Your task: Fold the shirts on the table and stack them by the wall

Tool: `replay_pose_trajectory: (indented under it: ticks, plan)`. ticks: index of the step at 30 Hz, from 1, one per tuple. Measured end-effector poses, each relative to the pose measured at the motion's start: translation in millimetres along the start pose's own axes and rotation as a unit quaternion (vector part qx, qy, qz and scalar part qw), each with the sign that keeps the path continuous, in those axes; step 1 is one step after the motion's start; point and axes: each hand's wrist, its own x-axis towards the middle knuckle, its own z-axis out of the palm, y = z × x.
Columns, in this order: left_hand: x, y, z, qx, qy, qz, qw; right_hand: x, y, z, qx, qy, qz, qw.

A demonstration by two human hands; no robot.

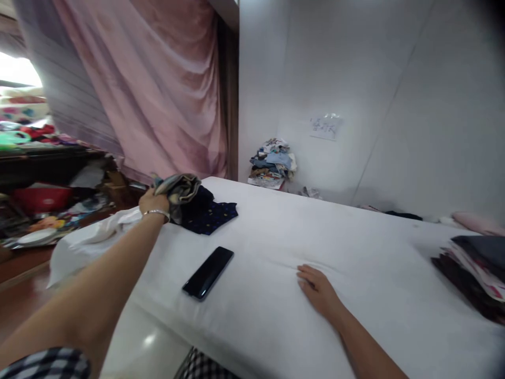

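My left hand [153, 202] reaches far out to the bed's left corner and is closed on a grey-olive piece of cloth [180, 188], lifted a little off the pile. Under it lies a dark navy dotted garment [209, 215], with a white garment [98, 234] hanging over the bed's edge beside my wrist. My right hand [319, 291] rests flat on the white sheet [355, 252], fingers stretched out, holding nothing. A black phone [209, 272] lies face up on the sheet between my two arms.
A stack of folded clothes [477, 273] sits at the bed's right edge. A heap of mixed clothes [273, 163] lies against the white wall in the far corner. A pink curtain [158, 84] hangs behind. Cluttered shelves with a red bowl [41, 197] stand at left.
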Motion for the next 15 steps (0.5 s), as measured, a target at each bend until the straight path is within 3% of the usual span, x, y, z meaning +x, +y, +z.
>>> replay_pose_trajectory:
  ticks: [2,4,8,11,13,15]
  plan:
    - [-15.3,43.9,10.8,-0.031,-0.023,0.05,0.998,1.0,-1.7,-0.1,0.04,0.011,0.019,0.999]
    - [-42.8,88.6,26.8,-0.073,-0.087,0.121,0.986,1.5,-5.2,-2.6,0.112,0.012,0.06,0.992]
    - [-119.1,158.9,68.7,-0.1,-0.299,0.187,0.93,1.0,-13.9,-17.9,0.31,0.036,0.148,0.939]
    - [-178.9,189.0,97.1,-0.124,-0.469,0.123,0.866,1.6,-15.2,-32.8,0.429,0.078,0.164,0.885]
    - [-215.7,200.7,110.3,-0.162,-0.583,0.039,0.795,3.2,-11.9,-38.7,0.487,0.09,0.17,0.852]
    - [-247.0,208.9,118.9,-0.22,-0.644,-0.015,0.732,5.9,-6.5,-39.1,0.512,0.083,0.172,0.837]
